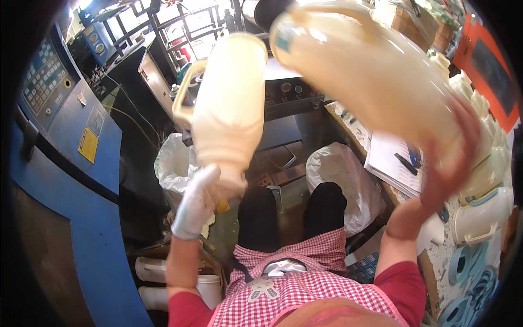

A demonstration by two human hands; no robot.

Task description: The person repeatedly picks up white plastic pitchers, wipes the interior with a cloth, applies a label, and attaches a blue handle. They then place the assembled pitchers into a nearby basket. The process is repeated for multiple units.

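Note:
My left hand [197, 203], in a white glove, is closed round the narrow lower end of a cream plastic pitcher [231, 95]. The pitcher stands nearly upright, its wide end up and its looped handle on the left. My bare right hand [451, 155], blurred by motion, grips the near end of a larger-looking cream plastic jug [368, 76]. That jug is tilted, its other end pointing up and to the left, with a handle along its upper side. Some fingers of the right hand are hidden behind it. Both pieces are held in the air, apart from each other.
A blue machine with a keypad panel [46, 82] stands at left. White bags [346, 182] flank my knees. On the right-hand table lie a notebook [389, 158], several cream jugs [482, 215] and light blue rings [463, 267]. White containers [152, 294] lie at lower left.

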